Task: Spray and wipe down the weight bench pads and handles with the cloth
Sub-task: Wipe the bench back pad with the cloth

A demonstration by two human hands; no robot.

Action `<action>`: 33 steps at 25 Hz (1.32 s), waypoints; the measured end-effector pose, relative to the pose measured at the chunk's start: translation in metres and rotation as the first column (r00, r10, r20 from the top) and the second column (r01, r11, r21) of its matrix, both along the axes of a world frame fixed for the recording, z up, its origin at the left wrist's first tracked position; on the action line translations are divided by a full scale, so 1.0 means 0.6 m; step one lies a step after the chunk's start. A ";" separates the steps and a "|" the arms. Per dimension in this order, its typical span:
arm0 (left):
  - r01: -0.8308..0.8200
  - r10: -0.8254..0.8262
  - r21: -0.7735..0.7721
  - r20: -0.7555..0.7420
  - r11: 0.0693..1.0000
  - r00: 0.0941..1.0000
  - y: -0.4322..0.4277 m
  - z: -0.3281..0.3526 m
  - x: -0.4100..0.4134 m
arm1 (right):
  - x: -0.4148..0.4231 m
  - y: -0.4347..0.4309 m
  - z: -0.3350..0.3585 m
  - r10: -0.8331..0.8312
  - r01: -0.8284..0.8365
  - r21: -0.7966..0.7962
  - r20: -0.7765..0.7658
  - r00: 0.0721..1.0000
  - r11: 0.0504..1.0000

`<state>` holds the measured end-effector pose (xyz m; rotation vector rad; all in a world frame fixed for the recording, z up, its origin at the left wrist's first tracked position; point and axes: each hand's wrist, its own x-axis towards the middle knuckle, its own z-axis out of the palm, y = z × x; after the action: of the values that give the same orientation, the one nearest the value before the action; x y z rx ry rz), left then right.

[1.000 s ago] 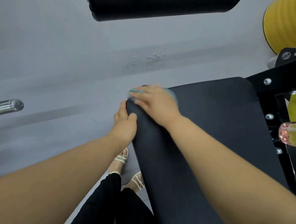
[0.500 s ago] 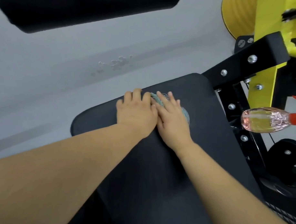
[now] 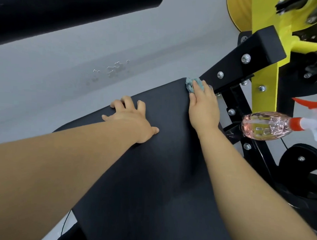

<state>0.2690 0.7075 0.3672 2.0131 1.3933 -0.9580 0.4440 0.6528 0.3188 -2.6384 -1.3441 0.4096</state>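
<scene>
Nearest: black bench pad (image 3: 152, 182), both bare forearms reaching across it.
Left hand (image 3: 130, 119): palm flat on the pad, grip apart, fingers spread, tips at the pad's far left edge.
Right hand (image 3: 204, 107): farther and to the right, grip not closed, straight fingers pressing the cloth (image 3: 190, 84) down.
Cloth: teal, at the pad's far right corner, just beside the black frame bracket (image 3: 246, 65).
Spray bottle (image 3: 267, 126): right of the pad, on its side, pink liquid, red-and-white trigger; support not discernible.
Beyond: yellow frame (image 3: 264, 51); black roller pad (image 3: 68, 14) far left over grey floor (image 3: 66, 71).
</scene>
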 end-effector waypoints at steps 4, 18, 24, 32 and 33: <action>-0.030 0.030 0.002 0.032 1.000 0.999 -0.007 -0.002 -0.002 | -0.050 -0.087 0.028 -0.062 0.065 -0.042 0.060 0.996 0.997; -0.810 0.807 -0.223 0.405 0.542 0.429 0.023 -0.025 -0.359 | -0.441 0.007 0.009 0.204 -0.204 -0.019 -0.029 0.979 0.979; -0.823 0.992 -0.564 0.127 0.064 -0.010 -0.005 -0.013 -0.415 | -0.580 -0.033 -0.009 0.453 -0.457 0.090 0.062 0.889 0.885; -0.780 0.950 -0.547 0.237 0.304 0.204 -0.093 0.024 -0.360 | -0.575 -0.268 0.030 0.332 -0.348 0.022 0.252 0.909 0.937; -0.766 0.920 -0.515 0.287 0.383 0.267 -0.110 0.031 -0.355 | -0.569 -0.303 0.039 0.327 -0.338 -0.003 0.263 0.908 0.941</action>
<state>0.0558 0.6417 0.3857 0.8414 1.5580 -0.0110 0.1023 0.4708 0.3424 -2.4939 -1.8731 0.0682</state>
